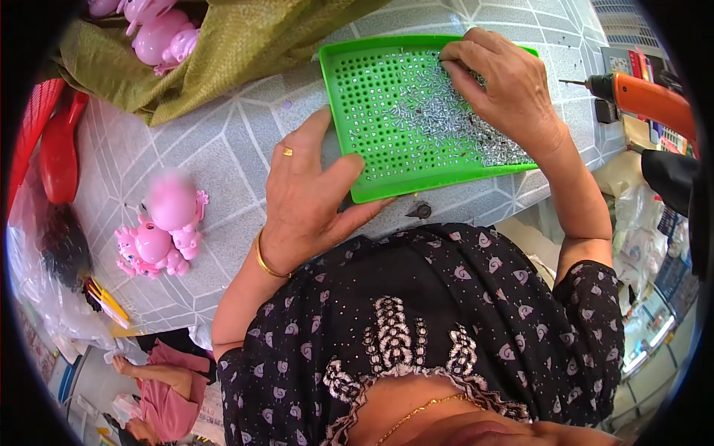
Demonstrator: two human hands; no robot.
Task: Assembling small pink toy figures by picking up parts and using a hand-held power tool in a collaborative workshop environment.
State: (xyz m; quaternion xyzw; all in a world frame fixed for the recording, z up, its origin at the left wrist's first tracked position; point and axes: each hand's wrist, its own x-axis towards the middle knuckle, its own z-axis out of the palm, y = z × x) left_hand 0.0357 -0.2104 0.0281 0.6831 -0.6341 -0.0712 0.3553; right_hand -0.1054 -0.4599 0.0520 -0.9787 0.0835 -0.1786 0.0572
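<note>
A green perforated tray (439, 178) lies on the table in front of me. Loose small silver screws (424, 111) are heaped over its middle and right side, and many of the holes at the left hold single screws. My left hand (301, 178), wearing a ring and a bangle, grips the tray's left near corner, one fingertip over the rim and the thumb along the near edge. Over the tray's far side my right hand (506, 89) has its fingertips pinched together at the edge of the heap. What lies between them is hidden.
Pink toy figures (160, 234) rest on the table at left. More pink toys (165, 37) lie in an olive woven sack (245, 44). An orange electric screwdriver (647, 97) is at right, its bit toward the tray. Red plastic (63, 145) lies far left; another person (171, 394) sits lower left.
</note>
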